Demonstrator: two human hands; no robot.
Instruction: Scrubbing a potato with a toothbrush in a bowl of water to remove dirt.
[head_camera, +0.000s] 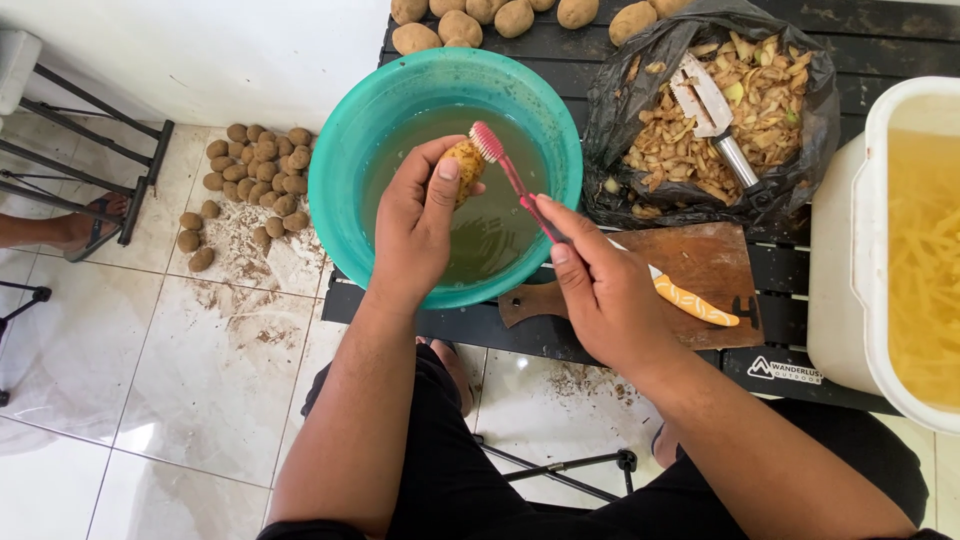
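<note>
Overhead, from the head view: left hand (415, 225) over the round teal plastic basin (345, 150) of murky water, fingers wrapped around a small brown potato (462, 165), raised clear so drips fall back in. Right hand (600, 290), fingers pinching the pink toothbrush (505, 165), bristles pressed to the potato's top. Nearby on the black slatted desk (880, 40): wooden cutting board (700, 260), orange-handled knife (695, 302), black bag of peelings (700, 110).

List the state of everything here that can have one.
Left hand: grip closed on small potato.
Right hand: grip closed on pink toothbrush, bristles against potato.
Teal basin: holds murky water.
Black bag: open, full of peels.
White tub: holds cut potato strips in water.
</note>
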